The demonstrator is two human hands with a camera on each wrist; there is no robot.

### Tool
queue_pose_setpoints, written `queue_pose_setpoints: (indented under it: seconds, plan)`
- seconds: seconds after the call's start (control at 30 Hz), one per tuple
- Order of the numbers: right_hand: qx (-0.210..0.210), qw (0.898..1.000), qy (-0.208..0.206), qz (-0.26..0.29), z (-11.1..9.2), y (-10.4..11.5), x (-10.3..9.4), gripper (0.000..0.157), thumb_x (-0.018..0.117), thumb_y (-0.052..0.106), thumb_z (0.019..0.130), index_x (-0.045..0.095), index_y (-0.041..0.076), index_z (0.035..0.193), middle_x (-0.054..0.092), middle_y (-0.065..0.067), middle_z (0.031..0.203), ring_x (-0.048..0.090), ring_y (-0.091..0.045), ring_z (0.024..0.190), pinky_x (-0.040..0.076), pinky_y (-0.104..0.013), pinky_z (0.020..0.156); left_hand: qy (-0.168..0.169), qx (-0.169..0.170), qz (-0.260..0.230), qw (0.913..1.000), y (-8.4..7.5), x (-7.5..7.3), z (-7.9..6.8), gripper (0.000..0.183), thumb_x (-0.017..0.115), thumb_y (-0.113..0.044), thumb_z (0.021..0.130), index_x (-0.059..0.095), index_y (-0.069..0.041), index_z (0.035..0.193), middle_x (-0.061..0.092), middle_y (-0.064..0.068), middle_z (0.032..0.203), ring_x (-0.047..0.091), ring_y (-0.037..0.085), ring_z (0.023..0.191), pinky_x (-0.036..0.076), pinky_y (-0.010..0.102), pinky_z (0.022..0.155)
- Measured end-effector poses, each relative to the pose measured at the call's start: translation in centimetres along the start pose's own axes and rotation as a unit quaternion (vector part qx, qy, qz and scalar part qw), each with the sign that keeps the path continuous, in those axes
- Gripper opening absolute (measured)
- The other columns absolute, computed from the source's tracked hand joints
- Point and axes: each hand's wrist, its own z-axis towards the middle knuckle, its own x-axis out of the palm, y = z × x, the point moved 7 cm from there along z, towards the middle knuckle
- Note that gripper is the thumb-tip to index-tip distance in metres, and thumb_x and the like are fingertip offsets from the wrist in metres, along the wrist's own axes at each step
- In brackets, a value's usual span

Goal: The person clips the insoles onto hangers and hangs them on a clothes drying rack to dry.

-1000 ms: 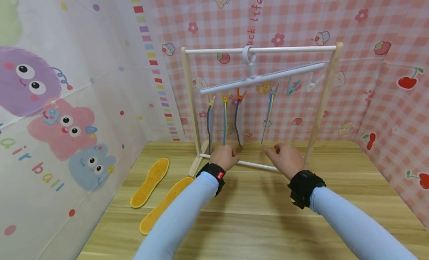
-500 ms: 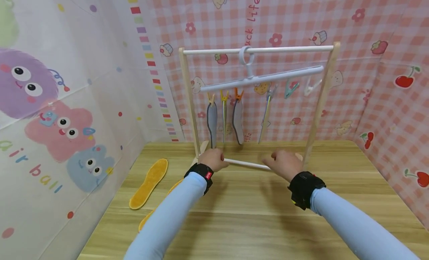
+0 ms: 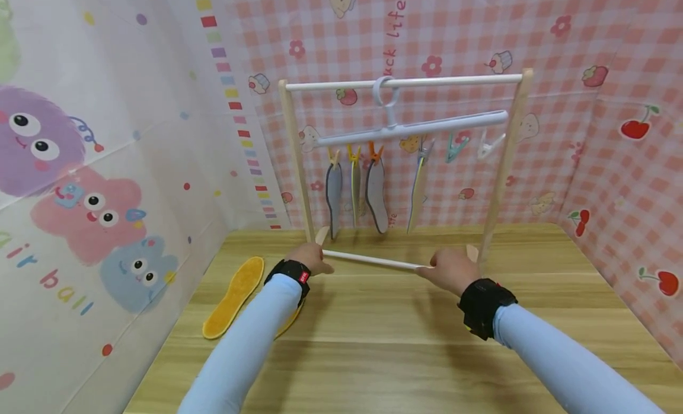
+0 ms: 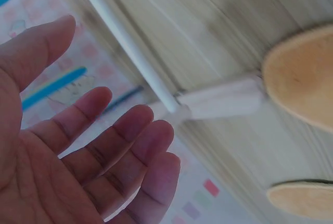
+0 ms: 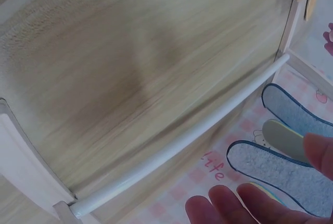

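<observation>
My left hand [image 3: 311, 258] is over the left foot of a small wooden rack [image 3: 296, 159], above the table, its fingers loosely bent in the left wrist view with nothing between them. My right hand [image 3: 452, 270] is at the rack's right side, by the white lower rod [image 3: 373, 260]; its fingers look relaxed and hold nothing in the right wrist view. From the top bar hangs a pale hanger [image 3: 427, 128], lower at its left end. Clothespins on it hold grey insoles with dark edges [image 3: 376, 194] and thin insoles with yellow-and-blue edges [image 3: 418, 194].
Two orange fuzzy insoles lie on the table at left; one [image 3: 233, 298] shows fully, the other [image 3: 290, 320] is partly behind my left forearm. A teal clothespin [image 3: 456, 148] and a white clothespin [image 3: 489, 146] hang bare at the hanger's right. Patterned cloth [image 3: 427, 34] walls the table.
My left hand has moved left, from the lower rod to the rack's left foot. My right hand has dropped slightly. The hanger has tilted less and the hanging insoles have turned, showing more of their faces.
</observation>
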Motion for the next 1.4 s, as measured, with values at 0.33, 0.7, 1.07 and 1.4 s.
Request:
queue_pose_setpoints:
  seconds: [0.33, 0.7, 1.07, 1.4]
  plan:
    - [-0.004, 1.000, 0.014, -0.010, -0.6, -0.3, 0.4, 0.037, 0.065, 0.042, 0.092, 0.069, 0.006, 0.083, 0.053, -0.001, 0.069, 0.047, -0.018, 0.062, 0.035, -0.031, 0.055, -0.008, -0.025, -0.015, 0.9996, 4.1, 1.2, -0.5, 0.035, 0.082, -0.035, 0.079, 0.060, -0.009, 0.072, 0.053, 0.000, 0.066, 0.050, 0.017, 0.062, 0.041, 0.033, 0.058]
    - [-0.015, 1.000, 0.022, -0.009, -0.7, -0.7, 0.6, 0.037, 0.067, 0.040, 0.091, 0.069, 0.005, 0.077, 0.055, -0.001, 0.067, 0.048, -0.017, 0.060, 0.036, -0.031, 0.054, 0.002, -0.085, 0.014, 0.9962, 8.1, 2.5, -2.2, 0.037, 0.085, -0.035, 0.078, 0.064, -0.005, 0.081, 0.060, 0.006, 0.076, 0.055, 0.024, 0.073, 0.049, 0.045, 0.070]
    - [-0.007, 0.999, 0.050, -0.005, -1.2, -0.6, 0.8, 0.039, 0.064, 0.042, 0.093, 0.072, 0.003, 0.091, 0.062, -0.002, 0.078, 0.053, -0.019, 0.067, 0.042, -0.034, 0.059, 0.026, -0.127, 0.051, 0.9902, 11.4, 4.1, -3.7, 0.039, 0.084, -0.038, 0.078, 0.071, -0.002, 0.087, 0.061, 0.006, 0.070, 0.057, 0.024, 0.067, 0.052, 0.043, 0.072]
    - [0.000, 0.999, 0.051, -0.018, -0.8, -0.8, 1.3, 0.041, 0.064, 0.043, 0.093, 0.073, 0.003, 0.095, 0.065, -0.003, 0.081, 0.056, -0.019, 0.068, 0.043, -0.035, 0.060, 0.037, -0.125, 0.045, 0.9905, 11.9, 5.2, -4.2, 0.032, 0.083, -0.035, 0.079, 0.069, -0.006, 0.078, 0.060, 0.005, 0.071, 0.056, 0.024, 0.069, 0.049, 0.042, 0.070]
